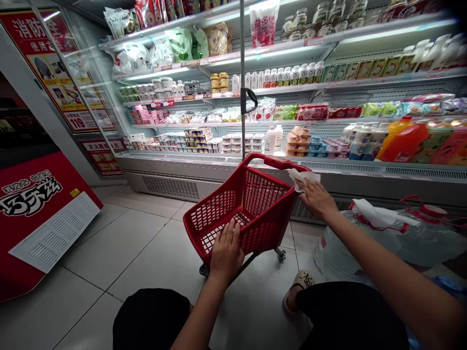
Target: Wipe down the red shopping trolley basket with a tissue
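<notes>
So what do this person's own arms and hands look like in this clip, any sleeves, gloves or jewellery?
Both arms are bare from the elbow down: no sleeves in view, no gloves. The left hand and right hand show no rings, watch or bracelet that I can make out. Fingernails look short and unpainted.

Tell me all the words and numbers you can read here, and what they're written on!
"119": on the red and white wall poster at the left.
"消防": large characters at the top of that same poster; the rest of its text is too blurred.
Big white characters on the red cabinet: too stylised to read surely.
Pink bag on the top shelf: characters too blurred.
Shelf price tags and product labels: too small.
Red basket: no text.
</notes>
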`<state>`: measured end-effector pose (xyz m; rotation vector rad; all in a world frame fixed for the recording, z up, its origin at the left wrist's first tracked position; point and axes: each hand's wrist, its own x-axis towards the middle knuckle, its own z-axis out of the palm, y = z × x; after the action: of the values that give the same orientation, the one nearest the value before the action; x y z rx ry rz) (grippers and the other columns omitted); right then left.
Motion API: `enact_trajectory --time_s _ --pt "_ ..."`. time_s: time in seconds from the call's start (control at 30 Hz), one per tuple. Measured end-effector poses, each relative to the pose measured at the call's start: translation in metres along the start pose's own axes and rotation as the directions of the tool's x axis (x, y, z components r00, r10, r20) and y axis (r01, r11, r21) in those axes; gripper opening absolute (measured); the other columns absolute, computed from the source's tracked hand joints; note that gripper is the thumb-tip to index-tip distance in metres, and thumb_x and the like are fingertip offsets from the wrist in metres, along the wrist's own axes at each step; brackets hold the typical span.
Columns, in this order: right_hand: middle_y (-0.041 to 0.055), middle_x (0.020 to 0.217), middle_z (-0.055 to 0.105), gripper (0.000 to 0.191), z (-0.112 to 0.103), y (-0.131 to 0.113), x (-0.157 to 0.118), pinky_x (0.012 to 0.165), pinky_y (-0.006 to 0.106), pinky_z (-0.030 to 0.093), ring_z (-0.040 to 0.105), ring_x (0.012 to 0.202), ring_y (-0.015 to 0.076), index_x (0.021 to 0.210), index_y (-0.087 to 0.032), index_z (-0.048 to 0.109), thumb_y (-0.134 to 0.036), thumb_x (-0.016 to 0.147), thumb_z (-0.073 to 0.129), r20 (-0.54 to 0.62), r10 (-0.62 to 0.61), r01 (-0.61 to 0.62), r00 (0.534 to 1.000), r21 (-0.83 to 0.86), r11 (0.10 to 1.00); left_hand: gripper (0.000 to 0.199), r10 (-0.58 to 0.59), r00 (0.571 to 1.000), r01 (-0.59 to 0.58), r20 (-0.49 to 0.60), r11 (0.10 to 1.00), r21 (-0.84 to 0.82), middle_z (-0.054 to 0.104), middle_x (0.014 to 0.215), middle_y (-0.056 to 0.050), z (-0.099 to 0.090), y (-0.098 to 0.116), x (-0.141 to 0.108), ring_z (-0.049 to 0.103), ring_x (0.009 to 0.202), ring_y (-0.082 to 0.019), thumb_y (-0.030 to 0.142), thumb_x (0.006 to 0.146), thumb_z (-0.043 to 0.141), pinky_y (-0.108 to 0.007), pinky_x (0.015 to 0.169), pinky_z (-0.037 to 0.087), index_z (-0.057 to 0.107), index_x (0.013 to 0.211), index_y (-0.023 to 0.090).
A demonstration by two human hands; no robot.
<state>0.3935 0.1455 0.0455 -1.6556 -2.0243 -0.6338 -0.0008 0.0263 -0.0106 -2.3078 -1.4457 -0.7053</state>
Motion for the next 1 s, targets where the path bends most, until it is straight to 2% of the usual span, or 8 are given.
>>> enact_trajectory --time_s 0.17,0.47,0.53,0.63,0.73,0.8,0.87,1.0 --pt "0.0102 0.166 0.042 0.06 0.008 -0.072 -0.033 0.129 0.051 0.026 0.034 0.155 0.0259 0.162 -0.018 0.038 -0.025 0.102 0.036 -0.017 -0.175 0.175 0.984 0.088 0.981 0.08 -0.014 1.0 0.014 -0.006 1.0 0.018 0.036 0.168 -0.013 0.002 0.003 0.003 0.046 0.148 -0.033 0.02 0.086 0.058 -0.05 0.118 0.044 0.032 0.162 0.017" --pt "0.0102 0.166 0.041 0.063 0.0 -0.212 -0.081 0.129 0.047 0.029 0.03 0.157 0.0222 0.159 -0.015 0.042 -0.017 0.096 0.043 -0.052 -0.321 0.323 0.946 0.263 0.909 0.083 -0.019 0.999 0.02 -0.03 1.0 0.022 0.04 0.166 -0.018 0.005 0.004 0.004 0.048 0.146 -0.033 0.023 0.087 0.057 -0.05 0.117 0.042 0.027 0.164 0.014" --pt "0.0077 0.167 0.039 0.066 -0.004 -0.216 -0.082 0.13 0.046 0.027 0.03 0.157 0.0205 0.162 -0.017 0.038 -0.017 0.096 0.044 -0.05 -0.4 0.396 0.915 0.292 0.871 0.081 0.001 1.0 0.0 -0.019 1.0 0.029 0.042 0.164 -0.02 0.003 0.0 0.002 0.05 0.145 -0.033 0.024 0.09 0.055 -0.05 0.115 0.044 0.025 0.164 0.011" --pt "0.0067 0.162 0.048 0.064 -0.005 -0.177 -0.068 0.131 0.047 0.024 0.038 0.153 0.0191 0.161 -0.022 0.04 -0.019 0.097 0.043 -0.028 -0.45 0.441 0.892 0.262 0.858 0.082 0.026 0.999 -0.026 0.02 0.999 0.035 0.036 0.168 -0.017 -0.005 -0.007 0.0 0.046 0.148 -0.032 0.022 0.09 0.055 -0.049 0.115 0.045 0.024 0.166 0.015" --pt "0.0076 0.16 0.051 0.061 -0.001 -0.118 -0.045 0.13 0.052 0.022 0.043 0.151 0.0219 0.162 -0.023 0.039 -0.024 0.101 0.039 -0.012 -0.297 0.295 0.955 0.157 0.943 0.088 0.041 0.999 -0.042 0.033 0.999 0.027 0.028 0.172 -0.013 -0.012 -0.012 0.001 0.039 0.153 -0.032 0.022 0.089 0.058 -0.05 0.118 0.041 0.019 0.167 0.022" --pt "0.0092 0.162 0.047 0.06 0.003 -0.099 -0.035 0.129 0.054 0.023 0.041 0.152 0.0238 0.162 -0.021 0.039 -0.025 0.102 0.037 -0.017 -0.206 0.207 0.978 0.115 0.972 0.093 0.052 0.998 -0.052 0.032 0.999 0.008 0.025 0.173 -0.015 -0.013 -0.012 0.003 0.04 0.153 -0.033 0.021 0.087 0.059 -0.05 0.119 0.04 0.015 0.168 0.022" --pt "0.0113 0.162 0.046 0.061 0.006 -0.111 -0.034 0.128 0.055 0.025 0.041 0.152 0.0263 0.163 -0.018 0.037 -0.025 0.102 0.037 -0.024 -0.136 0.137 0.99 0.114 0.984 0.098 0.048 0.998 -0.048 0.033 0.999 -0.014 0.022 0.173 -0.016 -0.011 -0.008 0.006 0.041 0.152 -0.034 0.021 0.084 0.062 -0.05 0.119 0.04 0.012 0.168 0.021" --pt "0.0116 0.163 0.046 0.07 0.01 -0.194 -0.057 0.127 0.054 0.029 0.038 0.153 0.0274 0.166 -0.017 0.029 -0.02 0.097 0.042 -0.008 -0.193 0.19 0.981 0.222 0.956 0.1 0.029 0.999 -0.028 0.03 0.998 -0.05 0.017 0.174 -0.02 -0.005 0.003 0.013 0.036 0.154 -0.035 0.023 0.084 0.065 -0.05 0.12 0.039 0.01 0.168 0.016"
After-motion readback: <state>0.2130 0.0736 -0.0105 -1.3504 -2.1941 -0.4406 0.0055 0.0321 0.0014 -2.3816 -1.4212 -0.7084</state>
